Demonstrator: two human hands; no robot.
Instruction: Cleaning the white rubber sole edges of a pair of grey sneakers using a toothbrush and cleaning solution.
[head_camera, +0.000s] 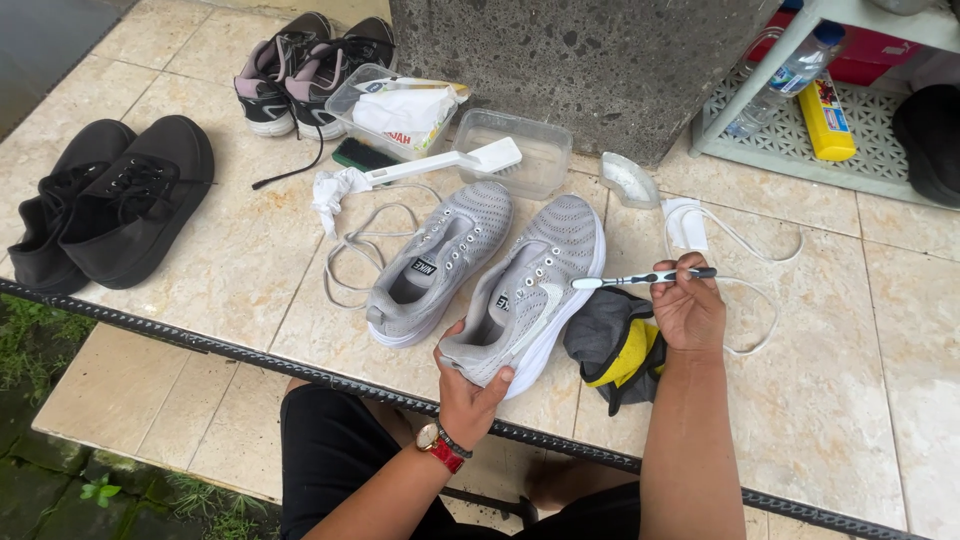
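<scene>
- Our left hand (468, 392) grips the heel of a grey shoe (528, 290), thumb up on the heel rim and fingers wrapped under the sole; the shoe lies on the tiled floor (860, 380) with its toe pointing away from us.
- Our right hand (688, 308) is closed around the handle of a toothbrush (645, 279), held level, with its white head touching the outer side of that shoe near the toe.
- So the shoe sits between our two hands: the left at its near end, the right just off its right side.
- A second grey shoe (440, 262) lies just beside the first on the left, unlaced, with loose white laces (350, 250) trailing on the tiles to its left.
- A grey and yellow cloth (615, 345) lies bunched under our right wrist, touching the held shoe's sole.
- Another lace (760, 250) loops across the tiles beyond our right hand.
- Behind the shoes stand a clear plastic tub (525, 150) with a white scrub brush (450, 162) resting across its rim, and a second tub (400, 110) holding packets.
- A pair of black shoes (115, 200) sits well apart on the far left, and a grey and black pair (310, 65) stands at the top.
- A red-strapped watch (440, 445) is on our left wrist.
</scene>
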